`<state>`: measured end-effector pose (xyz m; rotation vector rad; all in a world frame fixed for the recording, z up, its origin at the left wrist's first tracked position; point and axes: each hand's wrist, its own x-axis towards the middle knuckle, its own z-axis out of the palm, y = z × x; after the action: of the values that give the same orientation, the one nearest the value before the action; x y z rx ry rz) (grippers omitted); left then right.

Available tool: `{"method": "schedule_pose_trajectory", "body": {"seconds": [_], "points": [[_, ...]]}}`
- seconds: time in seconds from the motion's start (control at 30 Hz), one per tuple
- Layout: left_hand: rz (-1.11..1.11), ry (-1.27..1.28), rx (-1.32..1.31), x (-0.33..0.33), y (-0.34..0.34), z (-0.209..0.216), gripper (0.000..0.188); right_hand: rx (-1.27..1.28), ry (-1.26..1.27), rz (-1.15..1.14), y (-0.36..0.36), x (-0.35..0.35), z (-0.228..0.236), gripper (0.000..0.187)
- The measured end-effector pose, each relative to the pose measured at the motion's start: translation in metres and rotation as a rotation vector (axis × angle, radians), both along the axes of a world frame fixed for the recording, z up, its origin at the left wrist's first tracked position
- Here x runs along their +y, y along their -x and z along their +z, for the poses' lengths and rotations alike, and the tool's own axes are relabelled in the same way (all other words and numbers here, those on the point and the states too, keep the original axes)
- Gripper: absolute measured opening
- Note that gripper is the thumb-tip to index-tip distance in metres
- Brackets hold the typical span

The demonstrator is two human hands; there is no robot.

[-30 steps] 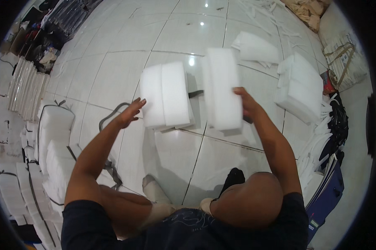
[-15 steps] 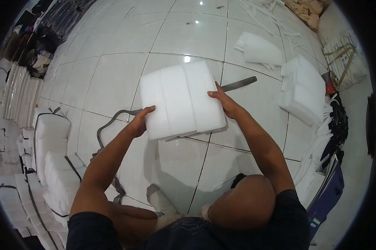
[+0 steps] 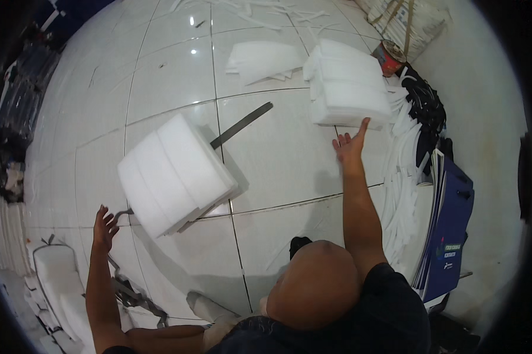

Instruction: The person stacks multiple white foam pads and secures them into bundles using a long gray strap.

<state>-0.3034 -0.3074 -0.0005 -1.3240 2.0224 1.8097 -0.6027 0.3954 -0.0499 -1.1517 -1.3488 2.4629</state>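
A thick stack of white foam sheets (image 3: pixel 170 171) lies on the tiled floor, turned at a slant. Under it runs a flat dark grey strap (image 3: pixel 242 125), whose one end sticks out at the upper right. My left hand (image 3: pixel 105 229) hovers off the stack's lower left side, empty, with fingers apart, close to the strap's other end. Stretched out to the right, my right hand (image 3: pixel 352 144) has its fingers spread at the near edge of a second white foam stack (image 3: pixel 348 82). Whether the thumb touches that stack, I cannot tell.
Loose foam sheets (image 3: pixel 265 61) lie beside the second stack. Tangled straps (image 3: pixel 133 295) and strapped foam bundles (image 3: pixel 56 265) are at lower left. White offcut strips (image 3: pixel 399 206), a blue folded board (image 3: pixel 449 230) and a red tin (image 3: pixel 390 58) line the right wall.
Both hands have let go of the first foam stack, which now rests slanted on the floor. My right hand has reached to the second stack, and the view has swung right.
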Motion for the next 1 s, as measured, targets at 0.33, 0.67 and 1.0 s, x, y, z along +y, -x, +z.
{"method": "schedule_pose_trajectory", "body": {"seconds": [0.33, 0.67, 1.0], "points": [[-0.043, 0.207, -0.081, 0.024, 0.007, 0.045, 0.083, -0.007, 0.124, -0.132, 0.052, 0.011, 0.018, 0.145], [-0.098, 0.277, -0.16, 0.019, -0.012, 0.052, 0.068, 0.199, 0.161, -0.332, 0.064, -0.002, 0.016, 0.146], [-0.083, 0.407, -0.254, 0.036, -0.01, 0.061, 0.065, 0.153, 0.18, -0.351, 0.071, 0.001, 0.01, 0.145]]}}
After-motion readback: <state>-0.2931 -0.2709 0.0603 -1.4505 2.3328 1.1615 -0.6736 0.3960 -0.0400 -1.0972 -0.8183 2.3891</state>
